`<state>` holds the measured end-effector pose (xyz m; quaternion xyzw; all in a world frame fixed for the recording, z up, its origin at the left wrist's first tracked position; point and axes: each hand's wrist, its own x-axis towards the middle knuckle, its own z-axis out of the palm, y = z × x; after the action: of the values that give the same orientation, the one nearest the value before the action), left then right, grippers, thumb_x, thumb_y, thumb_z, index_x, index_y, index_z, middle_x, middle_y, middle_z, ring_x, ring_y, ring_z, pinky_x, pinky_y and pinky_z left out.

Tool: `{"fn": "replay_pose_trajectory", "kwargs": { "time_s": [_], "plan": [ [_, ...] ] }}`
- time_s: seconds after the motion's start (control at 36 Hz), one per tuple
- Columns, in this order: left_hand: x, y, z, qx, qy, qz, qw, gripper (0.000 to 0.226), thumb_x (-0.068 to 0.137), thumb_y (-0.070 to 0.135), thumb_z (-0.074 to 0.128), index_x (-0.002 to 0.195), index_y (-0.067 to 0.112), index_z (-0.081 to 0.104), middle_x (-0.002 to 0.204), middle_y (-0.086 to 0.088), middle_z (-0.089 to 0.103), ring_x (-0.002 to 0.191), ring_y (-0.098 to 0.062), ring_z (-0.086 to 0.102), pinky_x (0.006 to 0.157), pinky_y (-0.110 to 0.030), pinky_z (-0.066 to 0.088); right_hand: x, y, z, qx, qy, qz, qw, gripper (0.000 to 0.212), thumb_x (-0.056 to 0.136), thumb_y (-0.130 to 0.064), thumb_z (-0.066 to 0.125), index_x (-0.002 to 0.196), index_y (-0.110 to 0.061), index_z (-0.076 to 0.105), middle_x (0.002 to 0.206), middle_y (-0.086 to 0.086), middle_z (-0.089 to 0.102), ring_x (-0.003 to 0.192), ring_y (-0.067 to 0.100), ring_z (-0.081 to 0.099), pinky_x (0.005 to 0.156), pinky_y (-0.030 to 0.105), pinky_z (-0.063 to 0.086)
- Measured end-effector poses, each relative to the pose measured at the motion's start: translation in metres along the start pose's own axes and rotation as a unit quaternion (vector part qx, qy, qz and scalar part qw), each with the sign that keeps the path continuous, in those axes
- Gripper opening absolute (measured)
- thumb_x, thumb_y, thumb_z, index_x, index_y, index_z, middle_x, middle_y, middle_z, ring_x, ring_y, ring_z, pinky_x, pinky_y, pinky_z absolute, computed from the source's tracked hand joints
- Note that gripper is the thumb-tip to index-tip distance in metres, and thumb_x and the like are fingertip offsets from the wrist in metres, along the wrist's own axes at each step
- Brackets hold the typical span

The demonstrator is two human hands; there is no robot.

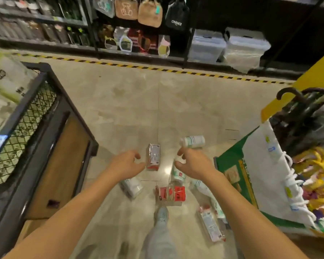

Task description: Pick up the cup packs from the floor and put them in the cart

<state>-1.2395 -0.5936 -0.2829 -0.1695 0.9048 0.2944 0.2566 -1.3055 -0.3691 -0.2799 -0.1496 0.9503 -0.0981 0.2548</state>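
Fingers (136, 155) loose, empty: left hand (126, 163), right hand (194, 165) over cup packs (153, 156); bag (176, 17) reads CHANCE.

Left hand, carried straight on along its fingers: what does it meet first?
Most likely the red-and-silver cup pack just beyond the fingertips of the left hand, though depth is uncertain from this one view.

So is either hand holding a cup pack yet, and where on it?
Neither. Left hand and right hand are open, poised over cup packs lying on the floor.

seven cup packs (153, 156), one cart (29, 99), a left hand (126, 162) and a right hand (194, 165).
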Motion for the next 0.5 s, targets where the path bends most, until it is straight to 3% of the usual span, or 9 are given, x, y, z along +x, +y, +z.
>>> {"fn": "replay_pose_trajectory", "kwargs": {
  "time_s": [0.08, 0.22, 0.31, 0.42, 0.5],
  "plan": [
    [0.055, -0.009, 0.015, -0.039, 0.006, -0.037, 0.999, 0.045, 0.09, 0.04, 0.063, 0.13, 0.018, 0.06, 0.108, -0.002, 0.063, 0.108, -0.023, 0.062, 0.094, -0.033, 0.049, 0.057, 0.02, 0.021, 0.016, -0.024, 0.013, 1.0, 0.049, 0.094, -0.048, 0.058, 0.137, -0.024, 0.057, 0.13, 0.001, 0.067, 0.119, 0.026, 0.062, 0.096, 0.045, 0.054],
    [0.147, -0.037, 0.07, -0.068, 0.003, -0.083, 0.994, 0.045, 0.093, 0.041, 0.06, 0.132, 0.019, 0.057, 0.13, -0.003, 0.062, 0.119, -0.023, 0.058, 0.092, -0.031, 0.045, 0.137, 0.067, 0.093, 0.029, -0.075, 0.045, 0.996, 0.05, 0.097, -0.048, 0.056, 0.141, -0.023, 0.054, 0.135, 0.002, 0.064, 0.122, 0.024, 0.061, 0.095, 0.042, 0.053],
    [0.195, -0.063, 0.113, -0.088, -0.013, -0.123, 0.988, 0.043, 0.093, 0.039, 0.062, 0.13, 0.018, 0.059, 0.13, -0.006, 0.063, 0.117, -0.025, 0.059, 0.086, -0.028, 0.04, 0.173, 0.095, 0.151, 0.033, -0.114, 0.071, 0.99, 0.051, 0.095, -0.047, 0.056, 0.14, -0.023, 0.053, 0.132, 0.005, 0.065, 0.12, 0.027, 0.062, 0.093, 0.044, 0.054],
    [0.252, -0.107, 0.175, -0.122, -0.027, -0.182, 0.975, 0.046, 0.092, 0.04, 0.064, 0.133, 0.02, 0.057, 0.136, -0.003, 0.06, 0.123, -0.026, 0.057, 0.101, -0.033, 0.042, 0.212, 0.124, 0.236, 0.045, -0.161, 0.092, 0.982, 0.047, 0.094, -0.043, 0.055, 0.138, -0.028, 0.052, 0.124, 0.004, 0.068, 0.114, 0.028, 0.065, 0.089, 0.042, 0.055],
    [0.299, -0.149, 0.221, -0.152, -0.035, -0.223, 0.962, 0.055, 0.086, 0.047, 0.066, 0.131, 0.018, 0.058, 0.13, -0.006, 0.063, 0.118, -0.027, 0.059, 0.103, -0.038, 0.044, 0.236, 0.141, 0.299, 0.055, -0.182, 0.116, 0.975, 0.048, 0.092, -0.048, 0.059, 0.136, -0.029, 0.053, 0.121, 0.002, 0.067, 0.114, 0.026, 0.064, 0.087, 0.04, 0.054]
  ]
}}
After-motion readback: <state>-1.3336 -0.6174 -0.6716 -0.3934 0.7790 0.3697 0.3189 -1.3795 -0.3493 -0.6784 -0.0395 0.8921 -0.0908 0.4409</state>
